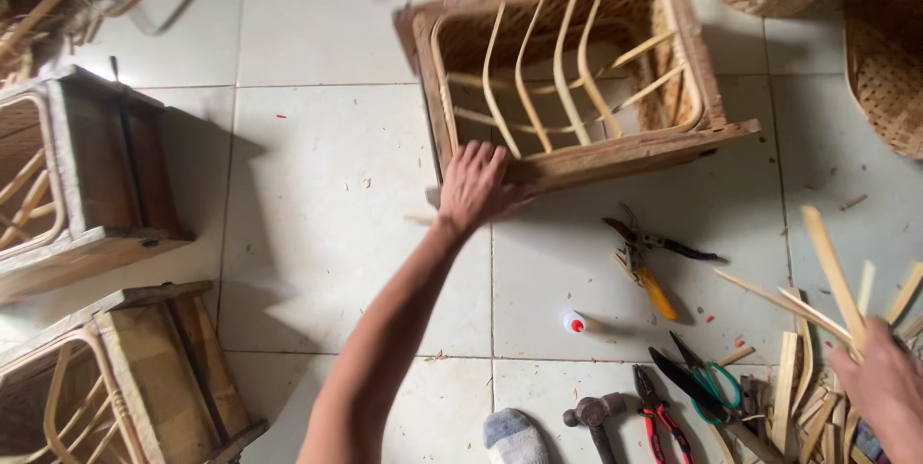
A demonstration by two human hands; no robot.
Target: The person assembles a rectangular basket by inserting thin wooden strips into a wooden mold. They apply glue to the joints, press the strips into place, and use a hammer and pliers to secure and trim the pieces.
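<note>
White tiled floor, tools scattered: left hand laid flat, fingers spread, on wooden frame corner; right hand closed among bamboo strips; risked frame sliding, ribs snapping.

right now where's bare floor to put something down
Bare white tile floor lies between the open wooden frame box under the left hand and the wooden moulds. Crowded: tools and bamboo strips near the right hand.
</note>
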